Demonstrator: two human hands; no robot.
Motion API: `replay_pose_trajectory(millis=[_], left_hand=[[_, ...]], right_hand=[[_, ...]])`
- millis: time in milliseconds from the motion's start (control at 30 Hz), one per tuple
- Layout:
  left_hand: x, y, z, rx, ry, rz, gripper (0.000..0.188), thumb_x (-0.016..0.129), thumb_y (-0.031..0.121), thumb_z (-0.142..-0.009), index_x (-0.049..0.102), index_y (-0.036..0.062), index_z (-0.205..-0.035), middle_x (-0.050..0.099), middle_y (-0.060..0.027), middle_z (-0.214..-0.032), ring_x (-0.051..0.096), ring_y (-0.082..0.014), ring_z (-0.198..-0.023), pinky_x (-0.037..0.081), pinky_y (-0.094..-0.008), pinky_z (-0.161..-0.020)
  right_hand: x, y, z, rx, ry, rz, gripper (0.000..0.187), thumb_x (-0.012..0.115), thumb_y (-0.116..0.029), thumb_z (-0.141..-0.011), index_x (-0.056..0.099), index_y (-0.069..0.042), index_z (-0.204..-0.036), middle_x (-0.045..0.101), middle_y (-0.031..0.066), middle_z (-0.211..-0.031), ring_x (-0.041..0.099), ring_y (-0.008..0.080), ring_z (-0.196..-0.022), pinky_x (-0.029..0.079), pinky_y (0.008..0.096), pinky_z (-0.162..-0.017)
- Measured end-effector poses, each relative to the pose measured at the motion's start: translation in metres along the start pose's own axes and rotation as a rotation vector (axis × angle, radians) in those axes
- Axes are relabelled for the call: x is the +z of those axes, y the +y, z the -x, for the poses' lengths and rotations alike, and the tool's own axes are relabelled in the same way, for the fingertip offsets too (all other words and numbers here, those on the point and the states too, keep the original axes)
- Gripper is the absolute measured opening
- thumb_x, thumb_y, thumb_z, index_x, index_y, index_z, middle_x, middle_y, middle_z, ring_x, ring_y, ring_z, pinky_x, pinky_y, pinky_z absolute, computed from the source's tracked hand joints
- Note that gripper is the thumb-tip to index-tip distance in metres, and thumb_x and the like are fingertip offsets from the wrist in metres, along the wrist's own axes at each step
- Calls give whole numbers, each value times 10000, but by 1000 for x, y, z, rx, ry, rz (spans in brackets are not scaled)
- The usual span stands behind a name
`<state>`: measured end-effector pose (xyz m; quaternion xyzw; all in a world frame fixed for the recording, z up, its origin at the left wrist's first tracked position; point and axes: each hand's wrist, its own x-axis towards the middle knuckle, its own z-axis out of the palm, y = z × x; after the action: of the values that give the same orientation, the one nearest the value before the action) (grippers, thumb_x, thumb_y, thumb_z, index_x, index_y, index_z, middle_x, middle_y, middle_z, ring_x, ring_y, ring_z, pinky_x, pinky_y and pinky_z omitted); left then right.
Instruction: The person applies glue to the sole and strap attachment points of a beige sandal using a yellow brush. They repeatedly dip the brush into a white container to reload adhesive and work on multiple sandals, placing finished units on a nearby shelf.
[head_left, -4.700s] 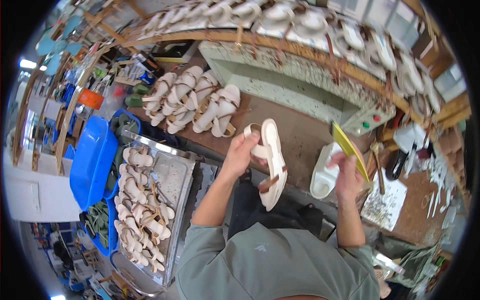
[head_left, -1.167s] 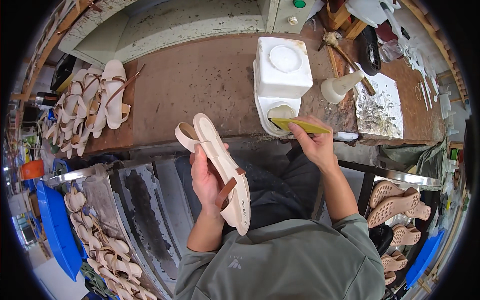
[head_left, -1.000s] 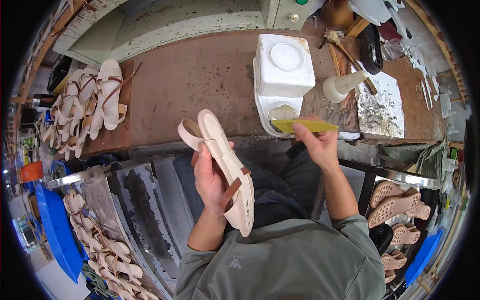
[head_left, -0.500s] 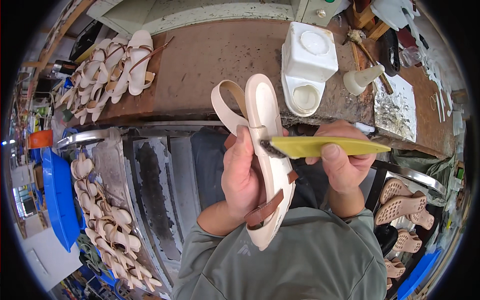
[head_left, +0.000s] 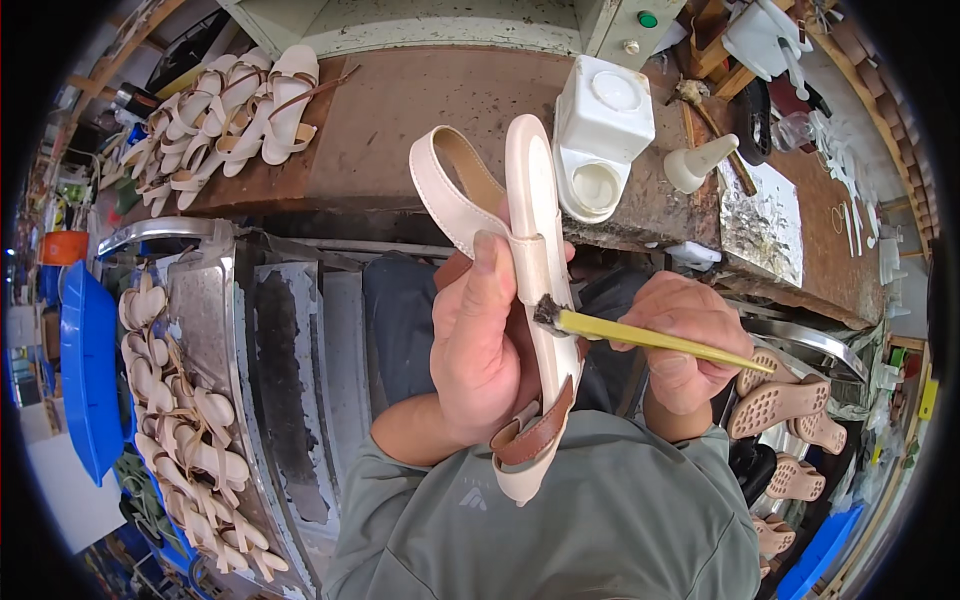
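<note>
The sandal (head_left: 553, 350) is positioned in front of the shirt (head_left: 590, 490), near side of the desk (head_left: 430, 110), held in the air. Its far end points toward the desk; its near end overlaps the shirt in view. A cream strap loops out to the left at the far end; a brown strap crosses the near part.

The left hand (head_left: 480, 340) grips the sandal along its left side: thumb on the near face, fingers closed behind it, partly hidden. The right hand (head_left: 690, 335) pinches the yellow handle of the brush (head_left: 620, 332) between thumb and fingers. The brush points left; its dark bristles overlap the sandal's edge at mid-length. Contact pressure cannot be told.

On the desk, beyond the sandal and to its right, is a white pot (head_left: 607, 115) with a round cup at its near end. Right of the pot are a cone (head_left: 700, 162) and a stained sheet (head_left: 765, 220). A pile of sandals (head_left: 225, 110) occupies the desk's left part. At lower left, a tray (head_left: 205, 310) carries more sandals (head_left: 190, 430); a blue tub (head_left: 88, 370) is left of it. Pitted soles (head_left: 780, 405) are at right.
</note>
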<state>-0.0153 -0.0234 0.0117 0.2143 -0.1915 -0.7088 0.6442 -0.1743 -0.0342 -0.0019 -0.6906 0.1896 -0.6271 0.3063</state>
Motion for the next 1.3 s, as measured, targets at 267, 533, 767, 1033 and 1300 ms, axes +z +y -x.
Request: replay_pose_trajectory(millis=[267, 533, 767, 1033, 1300], left_hand=[[13, 4, 8, 93, 118, -114, 503, 331, 364, -990, 562, -78, -1053, 570, -73, -801, 505, -92, -621, 411, -220, -539], [16, 2, 11, 104, 87, -152, 480, 348, 339, -990, 564, -87, -1041, 590, -86, -861, 488, -61, -635, 376, -200, -534], [13, 2, 13, 87, -39, -219, 472, 352, 325, -990, 556, -98, -1037, 604, -102, -889, 512, -62, -619, 399, -203, -515], [11, 2, 12, 138, -119, -281, 447, 361, 281, -992, 551, -122, -1022, 510, -143, -1253, 518, -66, -583, 401, -210, -485], [17, 4, 21, 62, -83, -254, 442, 362, 280, -992, 543, -120, -1043, 409, -144, -1379, 533, -63, -617, 416, -201, -508]], right_hand=[[-2, -10, 10, -5, -7, -35, 180, 681, -66, -749, 624, 52, -873, 657, 163, -740, 630, 226, -586, 485, 311, -515], [-7, -19, 15, -9, -26, -77, 166, 683, -64, -735, 632, 47, -846, 656, 153, -721, 633, 217, -575, 488, 307, -503], [-14, -24, 17, -45, -50, -166, 159, 687, -83, -739, 635, 46, -816, 652, 147, -690, 636, 221, -559, 483, 297, -491], [-24, -29, 2, 74, -121, -209, 170, 723, -106, -722, 649, 33, -786, 647, 122, -656, 630, 217, -533, 469, 297, -470], [-30, -32, -2, 55, -230, -247, 167, 714, -82, -720, 652, 48, -804, 647, 131, -656, 629, 220, -532, 478, 297, -466]])
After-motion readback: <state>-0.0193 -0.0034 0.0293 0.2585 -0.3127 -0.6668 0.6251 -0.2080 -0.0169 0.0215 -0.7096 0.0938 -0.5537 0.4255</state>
